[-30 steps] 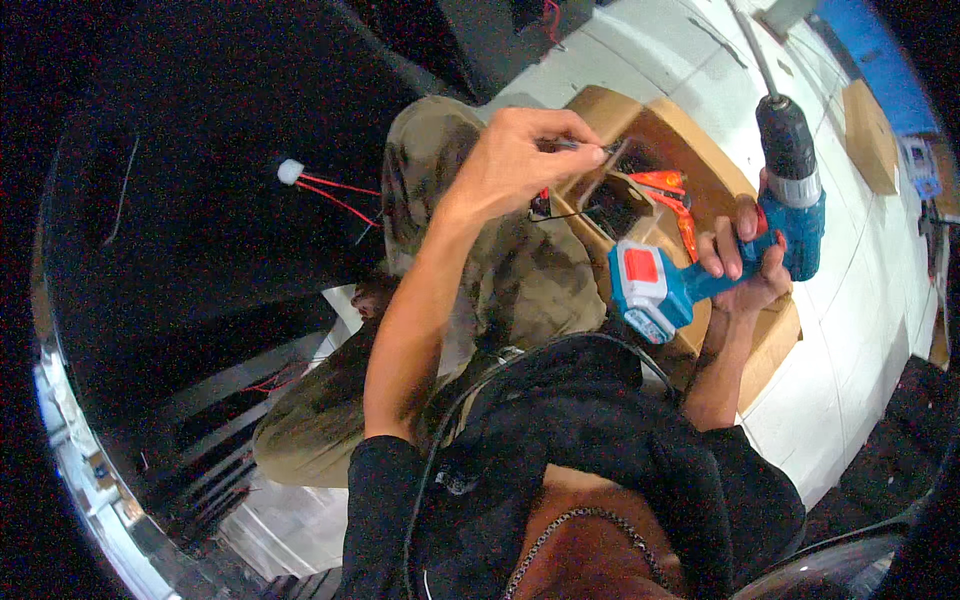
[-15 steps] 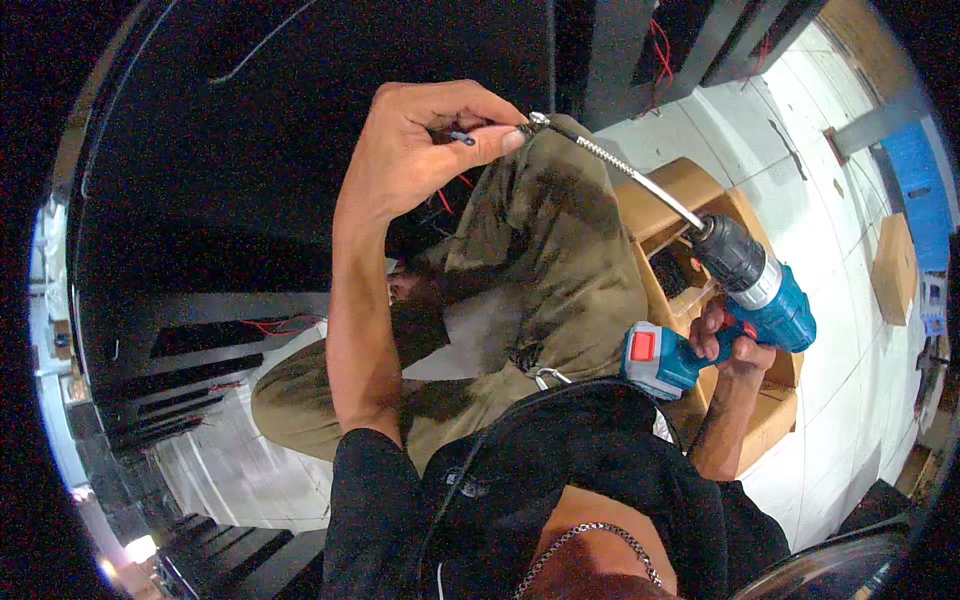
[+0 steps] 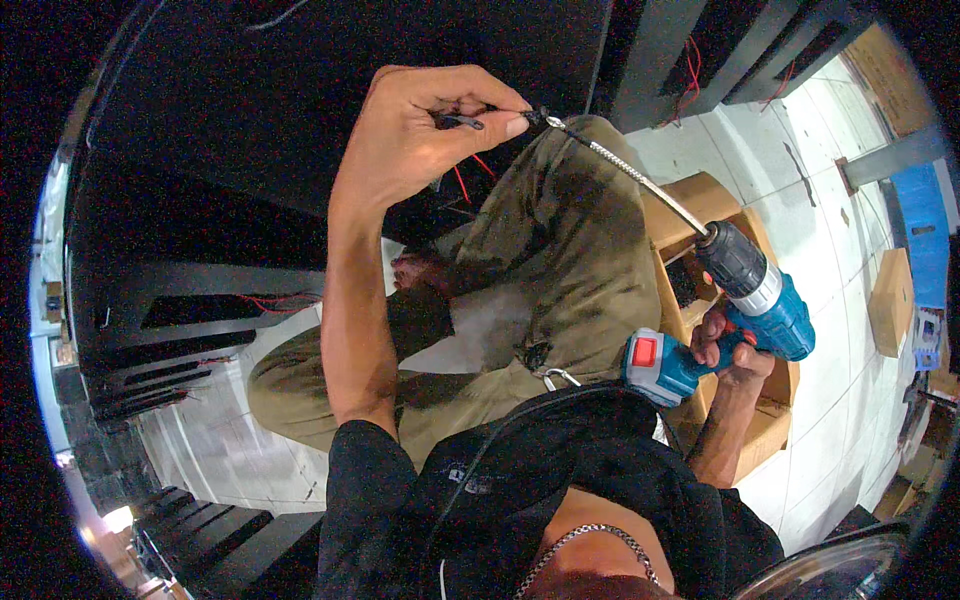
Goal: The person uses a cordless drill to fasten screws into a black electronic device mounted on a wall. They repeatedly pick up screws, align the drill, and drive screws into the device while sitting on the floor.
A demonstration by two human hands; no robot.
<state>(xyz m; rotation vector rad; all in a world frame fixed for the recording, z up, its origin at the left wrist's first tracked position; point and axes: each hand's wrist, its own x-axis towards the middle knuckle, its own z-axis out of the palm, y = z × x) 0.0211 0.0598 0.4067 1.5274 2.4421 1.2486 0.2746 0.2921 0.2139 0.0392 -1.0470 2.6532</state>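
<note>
Our right hand grips the cordless drill; its long bit slants forward and leftward to our left hand, the nearer one to its tip, pinching a small dark piece there. Whether they touch, we cannot tell.

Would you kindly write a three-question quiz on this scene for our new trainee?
1. Which hand holds the blue drill?
2. True or false: the left hand pinches a small dark piece near the tip of the long bit.
3. What colour is the square patch on the battery pack? A, green; B, red; C, yellow.

Key: 1. The right hand. 2. True. 3. B.
</note>
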